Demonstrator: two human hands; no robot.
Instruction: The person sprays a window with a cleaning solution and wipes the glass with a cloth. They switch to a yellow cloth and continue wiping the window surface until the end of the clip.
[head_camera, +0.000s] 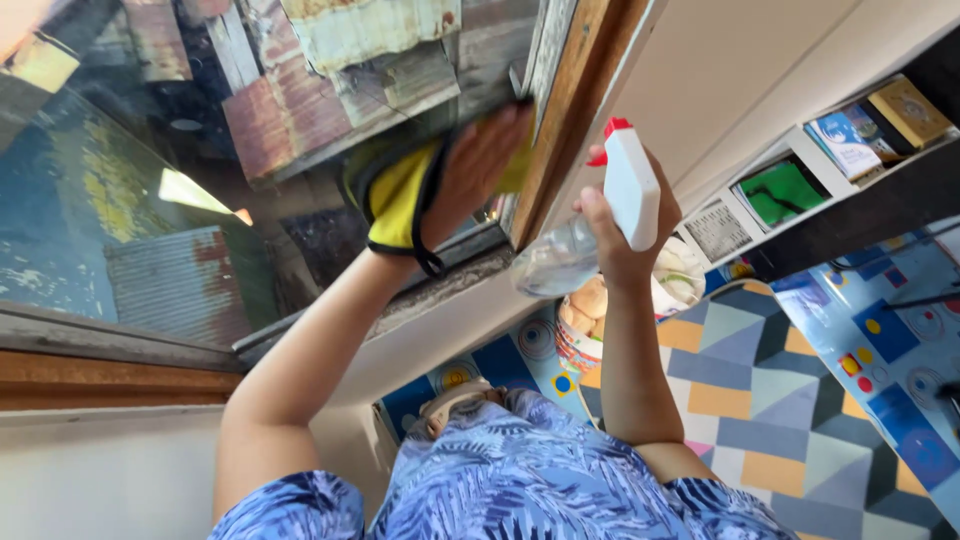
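Observation:
My left hand presses a yellow cloth with dark edging flat against the window glass, close to the wooden window frame. My right hand grips a spray bottle with a white head, a red nozzle and a clear body. The bottle is held just to the right of the frame, away from the glass, with its nozzle pointing towards the frame.
Rusty tin roofs show through the glass. A wooden sill runs under the window. A white shelf with books and boxes stands at the right. A patterned floor covering and a round container lie below my arms.

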